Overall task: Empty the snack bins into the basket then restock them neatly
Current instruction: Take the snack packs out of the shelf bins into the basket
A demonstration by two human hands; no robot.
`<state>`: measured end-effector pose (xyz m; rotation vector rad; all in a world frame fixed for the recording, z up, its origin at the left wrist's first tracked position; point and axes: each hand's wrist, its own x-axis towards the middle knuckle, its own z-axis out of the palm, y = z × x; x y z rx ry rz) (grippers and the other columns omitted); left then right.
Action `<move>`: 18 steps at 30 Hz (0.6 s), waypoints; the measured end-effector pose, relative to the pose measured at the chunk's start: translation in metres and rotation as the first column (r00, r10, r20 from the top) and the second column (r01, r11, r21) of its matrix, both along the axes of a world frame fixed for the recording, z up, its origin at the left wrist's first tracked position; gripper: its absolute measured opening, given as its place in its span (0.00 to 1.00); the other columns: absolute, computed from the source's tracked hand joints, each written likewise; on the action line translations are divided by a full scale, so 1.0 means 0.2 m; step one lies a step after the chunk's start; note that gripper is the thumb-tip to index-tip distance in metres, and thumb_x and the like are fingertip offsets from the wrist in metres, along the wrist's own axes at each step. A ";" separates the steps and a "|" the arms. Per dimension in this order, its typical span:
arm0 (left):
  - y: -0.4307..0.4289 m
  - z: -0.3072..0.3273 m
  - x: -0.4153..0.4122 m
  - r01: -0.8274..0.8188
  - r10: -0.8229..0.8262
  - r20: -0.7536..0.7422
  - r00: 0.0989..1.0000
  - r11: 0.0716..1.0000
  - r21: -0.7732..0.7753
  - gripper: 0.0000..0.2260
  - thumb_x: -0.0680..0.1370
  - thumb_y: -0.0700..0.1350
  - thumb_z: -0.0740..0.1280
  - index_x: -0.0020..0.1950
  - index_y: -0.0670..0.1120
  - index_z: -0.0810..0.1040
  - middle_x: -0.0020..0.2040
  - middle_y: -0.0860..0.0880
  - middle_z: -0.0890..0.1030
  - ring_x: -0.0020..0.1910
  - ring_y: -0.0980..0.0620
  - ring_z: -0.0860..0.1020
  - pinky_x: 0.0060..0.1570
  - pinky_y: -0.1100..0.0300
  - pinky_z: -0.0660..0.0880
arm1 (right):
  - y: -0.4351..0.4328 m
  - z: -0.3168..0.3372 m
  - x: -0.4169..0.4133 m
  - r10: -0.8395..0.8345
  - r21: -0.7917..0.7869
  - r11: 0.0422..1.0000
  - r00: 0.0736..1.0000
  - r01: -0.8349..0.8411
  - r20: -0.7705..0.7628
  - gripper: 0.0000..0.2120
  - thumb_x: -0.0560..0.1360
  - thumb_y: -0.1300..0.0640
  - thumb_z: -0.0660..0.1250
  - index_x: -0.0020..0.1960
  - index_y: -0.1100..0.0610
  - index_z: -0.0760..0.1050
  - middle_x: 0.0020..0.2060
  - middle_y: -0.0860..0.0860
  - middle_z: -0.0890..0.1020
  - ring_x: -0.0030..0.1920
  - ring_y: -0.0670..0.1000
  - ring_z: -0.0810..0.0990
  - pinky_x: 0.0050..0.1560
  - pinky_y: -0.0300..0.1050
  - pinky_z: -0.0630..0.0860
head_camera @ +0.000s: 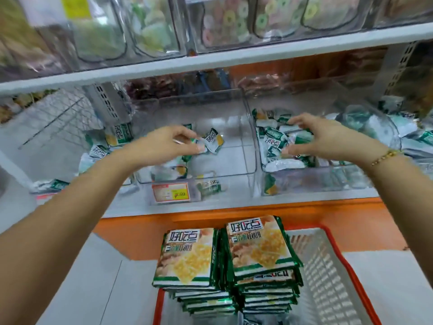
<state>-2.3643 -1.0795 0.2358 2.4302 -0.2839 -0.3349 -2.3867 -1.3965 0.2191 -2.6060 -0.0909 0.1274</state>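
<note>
On the shelf, the left bin holds few packets; the right bin beside it holds a heap. Below in front, two stacks stand in the basket.

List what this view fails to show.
- Price label: head view, print blurred.
- Top-shelf bins: head view, contents smeared by blur.
- Basket: near end cut by bottom edge, floor hidden under packet stacks.
- Right hand: whether it grips the packets beneath, unclear.

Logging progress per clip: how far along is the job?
Done: green-edged snack packets stacked in red-rimmed white basket; middle clear plastic bin nearly empty. In hand: left hand pinches a small packet, right hand grips packets in fuller right bin. Left: emptying it, restocking.
</note>
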 end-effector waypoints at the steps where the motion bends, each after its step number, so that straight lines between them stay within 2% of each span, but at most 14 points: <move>1: 0.02 -0.03 0.07 -0.016 0.011 0.056 0.998 0.996 0.084 0.29 0.69 0.59 0.69 0.67 0.49 0.72 0.65 0.50 0.75 0.62 0.51 0.75 0.57 0.61 0.70 | -0.01 -0.01 0.08 0.003 -0.089 0.996 0.997 -0.010 -0.073 0.36 0.68 0.39 0.70 0.72 0.47 0.61 0.69 0.55 0.69 0.63 0.56 0.74 0.58 0.49 0.72; 3: 0.04 -0.11 0.22 -0.038 0.012 0.126 0.992 0.978 0.207 0.32 0.72 0.55 0.71 0.73 0.47 0.66 0.71 0.47 0.69 0.67 0.49 0.70 0.57 0.63 0.64 | -0.03 -0.05 0.20 -0.009 -0.183 0.983 0.990 -0.017 -0.143 0.37 0.71 0.39 0.69 0.74 0.48 0.57 0.68 0.57 0.70 0.57 0.57 0.76 0.53 0.47 0.72; 4: 0.05 -0.16 0.30 -0.042 0.007 0.149 0.989 0.972 0.231 0.34 0.72 0.53 0.72 0.74 0.46 0.64 0.72 0.46 0.67 0.69 0.48 0.68 0.57 0.63 0.63 | -0.04 -0.08 0.25 -0.023 -0.203 0.979 0.987 -0.010 -0.157 0.38 0.71 0.40 0.69 0.75 0.49 0.55 0.69 0.58 0.70 0.58 0.57 0.76 0.54 0.48 0.72; 6: 0.04 -0.24 0.47 -0.036 -0.019 0.196 0.980 0.961 0.275 0.36 0.70 0.53 0.75 0.74 0.45 0.64 0.72 0.44 0.67 0.69 0.45 0.67 0.61 0.62 0.64 | -0.04 -0.13 0.33 -0.043 -0.271 0.962 0.977 -0.016 -0.208 0.43 0.71 0.39 0.68 0.77 0.50 0.50 0.73 0.57 0.65 0.66 0.58 0.71 0.62 0.49 0.69; 9: 0.00 -0.32 0.66 -0.023 -0.081 0.218 0.973 0.899 0.438 0.39 0.68 0.55 0.76 0.73 0.45 0.64 0.70 0.43 0.66 0.69 0.42 0.66 0.65 0.56 0.66 | -0.03 -0.17 0.40 -0.015 -0.381 0.917 0.941 -0.122 -0.337 0.44 0.74 0.37 0.62 0.78 0.51 0.42 0.76 0.55 0.57 0.73 0.56 0.63 0.67 0.47 0.64; 12: -0.06 -0.36 0.79 -0.004 -0.105 0.204 0.973 0.880 0.475 0.41 0.67 0.60 0.75 0.75 0.50 0.61 0.74 0.45 0.64 0.72 0.44 0.61 0.69 0.54 0.63 | -0.04 -0.15 0.42 -0.006 -0.423 0.892 0.931 -0.160 -0.365 0.42 0.74 0.35 0.60 0.78 0.52 0.46 0.77 0.52 0.55 0.75 0.53 0.58 0.70 0.45 0.60; 14: -0.09 -0.39 0.86 -0.009 -0.108 0.213 0.971 0.873 0.487 0.43 0.64 0.68 0.71 0.74 0.53 0.63 0.72 0.46 0.66 0.71 0.44 0.62 0.68 0.51 0.64 | -0.05 -0.15 0.42 -0.020 -0.451 0.879 0.933 -0.154 -0.358 0.40 0.73 0.34 0.60 0.77 0.54 0.53 0.74 0.53 0.63 0.71 0.53 0.64 0.66 0.44 0.64; 16: -0.14 -0.43 0.89 -0.013 -0.120 0.175 0.977 0.788 0.616 0.42 0.64 0.75 0.64 0.72 0.55 0.65 0.70 0.45 0.68 0.69 0.42 0.64 0.66 0.47 0.64 | -0.06 -0.14 0.40 -0.023 -0.464 0.873 0.937 -0.152 -0.349 0.36 0.74 0.35 0.60 0.75 0.54 0.60 0.66 0.53 0.71 0.64 0.52 0.71 0.60 0.43 0.68; 18: -0.19 -0.47 0.89 0.019 -0.119 0.084 0.989 0.676 0.737 0.42 0.63 0.78 0.59 0.70 0.55 0.66 0.68 0.45 0.70 0.66 0.41 0.66 0.66 0.43 0.63 | -0.08 -0.15 0.37 0.003 -0.439 0.884 0.939 -0.164 -0.345 0.31 0.74 0.36 0.61 0.72 0.50 0.64 0.67 0.52 0.71 0.62 0.52 0.72 0.60 0.44 0.69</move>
